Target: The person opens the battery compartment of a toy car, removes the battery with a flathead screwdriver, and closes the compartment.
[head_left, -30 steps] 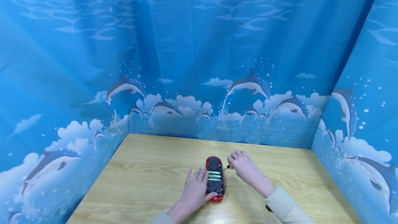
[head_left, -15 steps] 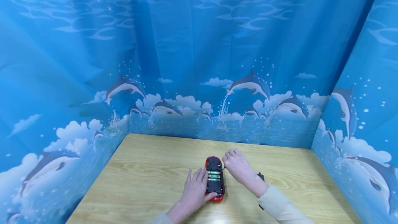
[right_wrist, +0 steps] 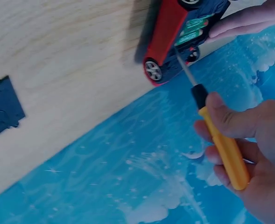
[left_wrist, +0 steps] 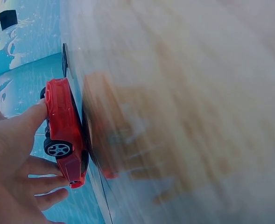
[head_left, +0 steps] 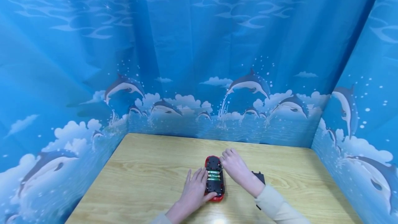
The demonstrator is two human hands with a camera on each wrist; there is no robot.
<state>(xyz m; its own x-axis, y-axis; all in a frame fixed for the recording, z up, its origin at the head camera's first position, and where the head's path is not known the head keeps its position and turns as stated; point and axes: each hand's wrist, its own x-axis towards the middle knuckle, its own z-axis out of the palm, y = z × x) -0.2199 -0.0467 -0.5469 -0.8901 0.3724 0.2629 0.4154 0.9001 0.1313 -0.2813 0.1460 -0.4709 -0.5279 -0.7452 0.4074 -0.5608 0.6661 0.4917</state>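
Observation:
A red toy car (head_left: 214, 186) lies upside down on the table, its black underside up. Several green batteries (head_left: 213, 175) sit side by side in its uncovered compartment. My left hand (head_left: 196, 186) rests on the car with straight fingers along its left side and the thumb over the near end. In the right wrist view, my right hand (right_wrist: 254, 140) grips a screwdriver (right_wrist: 228, 154) by its yellow handle. The metal tip is right at the edge of the battery compartment. From the head view, the right hand (head_left: 234, 165) mostly hides the screwdriver.
A black plastic battery cover (right_wrist: 4, 107) lies on the wooden table (head_left: 149, 168) to the right of the car, partly behind the right forearm in the head view. Blue dolphin-print curtains (head_left: 192, 61) hang round the table's far and side edges.
My right hand has moved left, closer to the car, with the screwdriver. The battery cover has come into sight beside the right forearm. The left hand and car stay in place.

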